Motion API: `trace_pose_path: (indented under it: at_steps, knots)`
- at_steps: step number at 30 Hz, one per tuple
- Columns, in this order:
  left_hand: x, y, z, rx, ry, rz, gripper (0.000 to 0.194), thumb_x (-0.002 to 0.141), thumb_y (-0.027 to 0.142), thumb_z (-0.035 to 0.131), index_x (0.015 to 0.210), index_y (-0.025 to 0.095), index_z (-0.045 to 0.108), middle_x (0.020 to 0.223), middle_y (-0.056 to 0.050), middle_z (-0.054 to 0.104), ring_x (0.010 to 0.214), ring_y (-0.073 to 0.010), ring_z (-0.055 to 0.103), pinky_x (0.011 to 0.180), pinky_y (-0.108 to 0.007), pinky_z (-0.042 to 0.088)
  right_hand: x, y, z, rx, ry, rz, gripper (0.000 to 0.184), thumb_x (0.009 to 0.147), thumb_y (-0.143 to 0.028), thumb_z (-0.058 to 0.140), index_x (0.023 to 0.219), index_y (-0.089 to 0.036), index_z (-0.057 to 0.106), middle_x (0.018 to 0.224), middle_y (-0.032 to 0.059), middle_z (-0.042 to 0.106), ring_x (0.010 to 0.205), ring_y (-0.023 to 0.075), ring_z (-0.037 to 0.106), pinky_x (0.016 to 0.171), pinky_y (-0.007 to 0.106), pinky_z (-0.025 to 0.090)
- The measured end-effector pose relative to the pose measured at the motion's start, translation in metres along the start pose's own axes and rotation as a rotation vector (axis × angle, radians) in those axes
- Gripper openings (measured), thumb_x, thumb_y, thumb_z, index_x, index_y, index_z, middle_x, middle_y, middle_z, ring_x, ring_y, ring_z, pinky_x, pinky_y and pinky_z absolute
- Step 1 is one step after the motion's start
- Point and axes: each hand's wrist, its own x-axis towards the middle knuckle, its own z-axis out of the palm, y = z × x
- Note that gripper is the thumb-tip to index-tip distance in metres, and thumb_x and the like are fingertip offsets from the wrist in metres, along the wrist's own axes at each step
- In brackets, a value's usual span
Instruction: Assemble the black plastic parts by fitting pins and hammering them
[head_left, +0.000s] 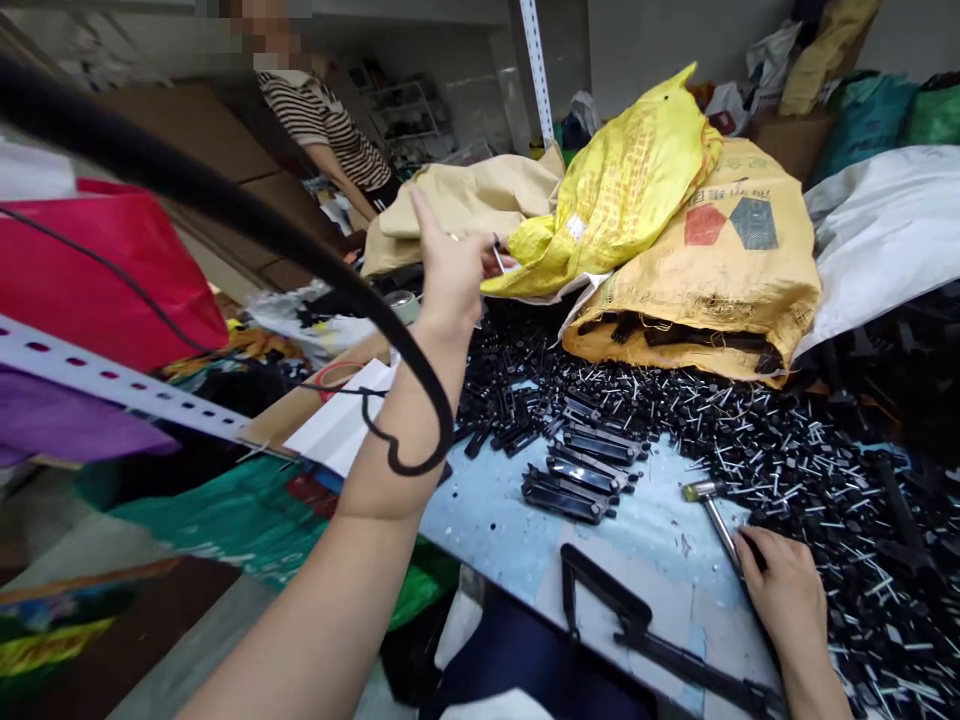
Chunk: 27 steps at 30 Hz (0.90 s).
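Observation:
My left hand (454,260) is stretched far forward, beside the tapered edge of a yellow woven sack (622,190). One finger points up while the others curl toward the sack; a small silvery thing shows at them, too unclear to name. At the right, my right hand (784,590) is closed round the handle of a small hammer (703,491), whose head rests on the blue tabletop (487,520). Nearer me lies a long black plastic part with a hooked end (607,590). Several black slotted parts (574,490) lie side by side in the middle.
Heaps of small black pieces with metal pins (787,460) cover the back and right of the table. An orange woven sack (720,270) lies behind them. A black cable (300,250) crosses in front of my left arm. A person in a striped shirt (322,110) stands beyond.

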Motion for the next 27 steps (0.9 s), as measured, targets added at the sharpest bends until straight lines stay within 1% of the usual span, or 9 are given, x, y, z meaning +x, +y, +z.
trace_pose_path:
  at_steps: [2,4,5,8,10,12,15,21,27]
  knots:
    - [-0.048,-0.023,0.004,0.005,-0.132,-0.023,0.078,0.078,0.004,0.053,0.14,0.015,0.007,0.066,0.007,0.053,0.05,-0.0071,0.056,0.05,-0.02,0.049,0.001,-0.001,0.0,-0.004,0.024,-0.016,0.058,0.086,-0.059,0.029,0.079,-0.018,0.068,0.076,0.0083,0.067,0.071,0.0207,0.053,0.066,0.032,0.042]
    - [-0.114,-0.053,0.004,0.006,-0.36,-0.133,0.061,0.075,0.01,0.058,0.131,0.014,0.034,0.07,0.004,0.056,0.051,-0.008,0.059,0.05,-0.019,0.047,0.002,-0.002,0.0,-0.017,0.034,-0.018,0.057,0.087,-0.058,0.029,0.078,-0.017,0.068,0.075,0.0086,0.066,0.071,0.0207,0.052,0.067,0.033,0.042]
    - [-0.149,-0.068,0.001,-0.003,-0.436,-0.197,0.054,0.074,0.012,0.059,0.125,0.015,0.041,0.074,0.003,0.057,0.054,-0.0085,0.061,0.053,-0.02,0.048,0.003,-0.004,-0.001,-0.025,0.025,-0.01,0.055,0.088,-0.056,0.03,0.078,-0.017,0.068,0.076,0.0088,0.066,0.072,0.0207,0.052,0.067,0.033,0.042]
    - [-0.238,-0.102,-0.021,-0.039,-0.436,-0.362,0.045,0.075,0.022,0.061,0.117,0.018,0.049,0.083,0.0,0.059,0.062,-0.01,0.065,0.06,-0.021,0.05,0.005,-0.011,-0.007,-0.06,-0.081,0.044,0.046,0.089,-0.047,0.034,0.081,-0.017,0.068,0.081,0.009,0.066,0.076,0.021,0.051,0.071,0.033,0.041]
    - [-0.272,-0.114,-0.039,-0.059,-0.385,-0.428,0.045,0.075,0.028,0.061,0.117,0.018,0.048,0.083,0.0,0.06,0.066,-0.0113,0.066,0.063,-0.023,0.051,0.008,-0.016,-0.013,-0.093,-0.193,0.084,0.038,0.088,-0.041,0.038,0.083,-0.017,0.068,0.085,0.009,0.066,0.079,0.0215,0.05,0.074,0.033,0.041]
    - [-0.289,-0.121,-0.054,-0.067,-0.343,-0.459,0.046,0.075,0.033,0.062,0.116,0.018,0.047,0.083,-0.001,0.06,0.068,-0.0123,0.066,0.067,-0.024,0.051,0.012,-0.022,-0.018,-0.122,-0.295,0.113,0.033,0.087,-0.036,0.04,0.086,-0.018,0.068,0.088,0.0089,0.066,0.081,0.0222,0.049,0.076,0.033,0.04]
    - [-0.295,-0.126,-0.063,-0.067,-0.331,-0.474,0.046,0.075,0.037,0.062,0.114,0.017,0.048,0.083,-0.002,0.061,0.068,-0.013,0.066,0.067,-0.025,0.052,0.019,-0.028,-0.024,-0.159,-0.378,0.133,0.032,0.086,-0.033,0.041,0.09,-0.016,0.067,0.091,0.0103,0.065,0.084,0.0235,0.048,0.076,0.034,0.04]
    - [-0.305,-0.128,-0.058,-0.11,-0.267,-0.358,0.043,0.079,0.043,0.057,0.113,0.018,0.048,0.09,-0.003,0.06,0.07,-0.0132,0.067,0.071,-0.027,0.053,0.027,-0.045,-0.036,-0.18,-0.361,0.152,0.032,0.086,-0.034,0.042,0.096,-0.014,0.065,0.095,0.0115,0.063,0.089,0.0239,0.049,0.079,0.034,0.04]
    - [-0.317,-0.127,-0.055,0.007,-0.314,-0.179,0.027,0.086,0.036,0.049,0.102,0.017,0.059,0.095,-0.008,0.061,0.076,-0.0152,0.066,0.07,-0.028,0.053,0.04,-0.061,-0.036,-0.152,-0.375,0.14,0.029,0.086,-0.032,0.042,0.096,-0.015,0.065,0.096,0.0094,0.063,0.092,0.0222,0.051,0.081,0.032,0.04]
